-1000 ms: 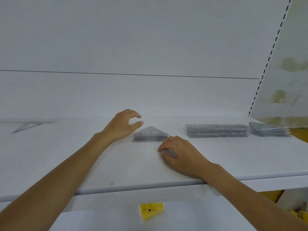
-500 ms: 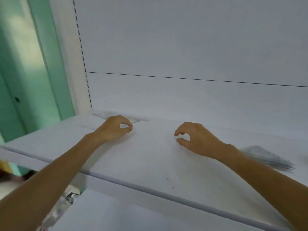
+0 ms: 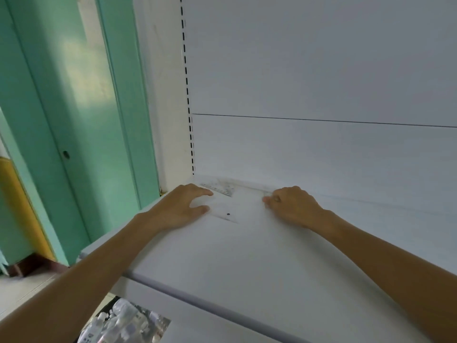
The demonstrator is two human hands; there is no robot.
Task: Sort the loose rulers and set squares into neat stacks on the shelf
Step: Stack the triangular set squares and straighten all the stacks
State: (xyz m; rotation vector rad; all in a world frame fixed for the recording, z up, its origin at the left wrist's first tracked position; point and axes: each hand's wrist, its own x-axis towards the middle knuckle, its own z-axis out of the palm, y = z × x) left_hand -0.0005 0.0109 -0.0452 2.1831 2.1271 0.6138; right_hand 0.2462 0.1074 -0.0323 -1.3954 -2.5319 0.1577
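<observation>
Set square (image 3: 223, 206), clear plastic with fine graduations along its far edge and a small dark hole near its near edge, lies flat in the back left corner of the white shelf (image 3: 247, 263), close to the back panel (image 3: 321, 70); the panel is plain white with one thin horizontal seam; a slotted upright (image 3: 188, 100) with a row of dark slots runs up the left end of the shelf; left of it stand a mint-green door (image 3: 74, 120) and its frame, with a yellow band lower down; below the shelf's front lip a clear-wrapped packet (image 3: 123, 323) shows; both forearms reach in from the bottom corners; the left hand (image 3: 178, 209) lies palm down, its fingers fairly straight, forefinger and thumb resting on the set square's left part without closing round it; the right hand (image 3: 294, 206) sits well to the right of the left, knuckles up and fingers curled under, tips at the shelf by the set square's right end; whether it pinches anything is too blurred to tell.
</observation>
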